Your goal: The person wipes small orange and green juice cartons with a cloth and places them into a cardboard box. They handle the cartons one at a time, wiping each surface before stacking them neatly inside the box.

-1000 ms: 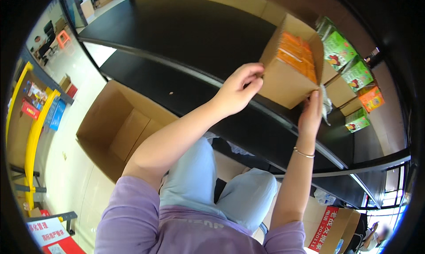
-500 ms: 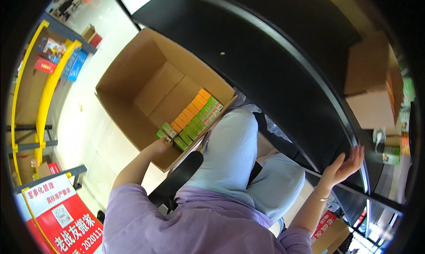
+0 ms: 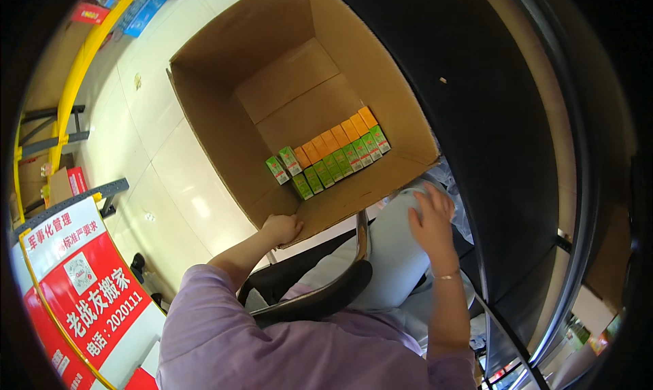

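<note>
A large open cardboard box [image 3: 286, 97] stands in front of me. Along its near side lie two rows of small cartons, the farther row orange [image 3: 333, 140] and the nearer one green and white [image 3: 340, 162]. Two more green-topped cartons [image 3: 283, 165] sit at the left end of the rows. My left hand [image 3: 282, 230] is closed over the near left corner of the box, its fingers partly hidden by the rim. Above my knee, close to the near right corner, my right hand [image 3: 433, 214] is held with fingers apart and nothing in it.
A black table or shelf surface [image 3: 449, 118] borders the box on the right. A chair armrest [image 3: 326, 301] lies between me and the box. At left are a yellow rack post [image 3: 85, 70] and a red and white sign [image 3: 85, 288], with tiled floor [image 3: 163, 145] between.
My left hand has drawn back from the small cartons to the box's near left corner. My right hand has moved left from the black surface to above my knee. The view has shifted too.
</note>
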Motion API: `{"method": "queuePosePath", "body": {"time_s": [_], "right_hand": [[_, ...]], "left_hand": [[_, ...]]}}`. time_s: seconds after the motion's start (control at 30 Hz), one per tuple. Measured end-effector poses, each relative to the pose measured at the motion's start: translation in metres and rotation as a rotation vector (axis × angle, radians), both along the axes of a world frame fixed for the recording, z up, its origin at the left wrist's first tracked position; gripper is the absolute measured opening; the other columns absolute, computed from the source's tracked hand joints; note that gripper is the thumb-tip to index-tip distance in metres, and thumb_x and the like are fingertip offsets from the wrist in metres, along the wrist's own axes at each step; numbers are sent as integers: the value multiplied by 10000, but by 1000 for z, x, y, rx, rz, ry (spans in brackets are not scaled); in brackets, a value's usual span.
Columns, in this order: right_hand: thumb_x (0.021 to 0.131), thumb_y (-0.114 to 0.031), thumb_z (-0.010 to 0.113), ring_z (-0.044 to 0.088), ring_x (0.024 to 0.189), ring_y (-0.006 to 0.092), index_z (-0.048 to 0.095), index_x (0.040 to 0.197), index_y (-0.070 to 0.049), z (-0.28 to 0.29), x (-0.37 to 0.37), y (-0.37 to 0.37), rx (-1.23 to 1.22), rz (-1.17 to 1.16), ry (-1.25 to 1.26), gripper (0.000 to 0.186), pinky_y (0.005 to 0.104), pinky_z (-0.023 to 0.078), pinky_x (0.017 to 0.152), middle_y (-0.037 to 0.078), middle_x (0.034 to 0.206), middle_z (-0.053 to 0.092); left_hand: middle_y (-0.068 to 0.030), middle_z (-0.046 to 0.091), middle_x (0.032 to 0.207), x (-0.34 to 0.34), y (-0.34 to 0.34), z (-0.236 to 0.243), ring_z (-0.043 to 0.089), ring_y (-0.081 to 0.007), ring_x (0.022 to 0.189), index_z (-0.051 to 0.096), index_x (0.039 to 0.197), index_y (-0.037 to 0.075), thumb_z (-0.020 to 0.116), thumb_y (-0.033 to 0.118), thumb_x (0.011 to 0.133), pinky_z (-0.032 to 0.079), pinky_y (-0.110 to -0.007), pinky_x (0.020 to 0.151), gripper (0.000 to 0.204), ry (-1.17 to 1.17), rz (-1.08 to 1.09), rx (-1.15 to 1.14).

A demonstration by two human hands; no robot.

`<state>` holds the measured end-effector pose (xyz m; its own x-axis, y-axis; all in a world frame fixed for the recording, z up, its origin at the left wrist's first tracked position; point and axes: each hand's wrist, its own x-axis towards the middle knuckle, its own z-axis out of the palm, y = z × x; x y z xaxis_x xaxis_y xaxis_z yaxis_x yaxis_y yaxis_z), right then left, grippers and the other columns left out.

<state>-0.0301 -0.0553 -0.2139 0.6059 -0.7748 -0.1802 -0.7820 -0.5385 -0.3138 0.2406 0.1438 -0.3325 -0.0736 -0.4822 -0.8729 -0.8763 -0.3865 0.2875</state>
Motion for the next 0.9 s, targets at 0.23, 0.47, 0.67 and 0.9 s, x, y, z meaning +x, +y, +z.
{"method": "queuePosePath", "body": {"time_s": [0.23, 0.47, 0.67, 0.9], "right_hand": [[778, -291, 533, 515, 998, 315, 526, 1050, -43, -72, 99, -25, 403, 107, 267, 368, 418, 418, 835, 151, 1052, 552], [797, -316, 517, 488, 1038, 351, 504, 1105, -13, -144, 108, -68, 686, 204, 506, 432, 414, 416, 859, 198, 1111, 525], [795, -319, 490, 380, 1177, 316, 486, 1179, -59, -191, 92, -108, 731, 212, 866, 463, 438, 308, 961, 153, 1270, 420], [812, -329, 425, 189, 1299, 282, 442, 1256, -129, -212, 86, -101, 718, 279, 1064, 488, 480, 118, 1037, 113, 1372, 300]], "left_hand": [[-167, 624, 771, -4, 4, -12, 601, -323, 757, 537, 924, 17, 341, 364, 871, 409, -453, 748, 402, -4, 98, -26], [-200, 612, 743, -6, -1, -13, 591, -353, 727, 583, 831, 9, 378, 377, 852, 419, -449, 742, 422, -58, 250, -29], [-212, 561, 980, -25, 0, -19, 520, -344, 953, 547, 1012, 11, 381, 438, 843, 340, -450, 892, 488, 40, 445, 107], [-192, 230, 1380, -30, -18, 20, 213, -360, 1276, 273, 1321, 55, 455, 527, 795, 178, -535, 1009, 730, 295, 357, 50]]}}
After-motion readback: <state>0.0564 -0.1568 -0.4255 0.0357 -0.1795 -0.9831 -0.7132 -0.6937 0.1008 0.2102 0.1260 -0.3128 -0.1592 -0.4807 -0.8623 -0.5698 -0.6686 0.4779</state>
